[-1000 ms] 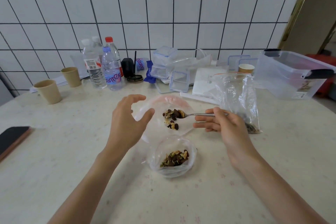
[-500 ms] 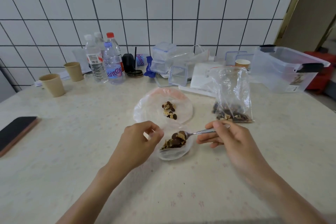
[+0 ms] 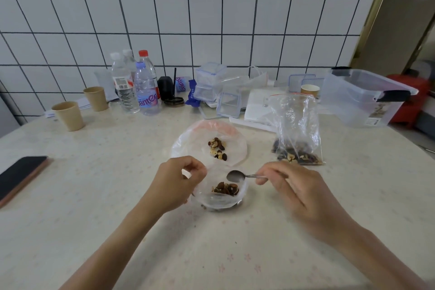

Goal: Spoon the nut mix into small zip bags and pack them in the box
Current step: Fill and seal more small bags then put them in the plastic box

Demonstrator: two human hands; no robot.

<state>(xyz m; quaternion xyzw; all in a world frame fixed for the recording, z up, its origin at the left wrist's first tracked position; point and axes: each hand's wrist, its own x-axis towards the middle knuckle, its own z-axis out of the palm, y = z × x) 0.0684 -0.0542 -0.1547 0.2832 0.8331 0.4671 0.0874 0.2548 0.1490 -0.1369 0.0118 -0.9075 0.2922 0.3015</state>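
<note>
Two hands at one small zip bag (image 3: 220,198): spoon emptied, bag held open on the tabletop (image 3: 117,231).

We hold the bag's left rim pinched in the curled fingers of the left hand (image 3: 175,183); the right hand (image 3: 299,193) grips the handle of the spoon (image 3: 244,175), whose empty bowl sits just above the bag mouth, long axis running left to right. The nut mix (image 3: 217,148) on its plastic sheet (image 3: 188,146) lies just beyond the bag, straight ahead of the spoon, so we judge the right hand nearer for the next scoop. Count: one spoon, one larger zip bag (image 3: 296,125) with mix at right, one clear box (image 3: 362,99) far right, three paper cups, four bottles.
</note>
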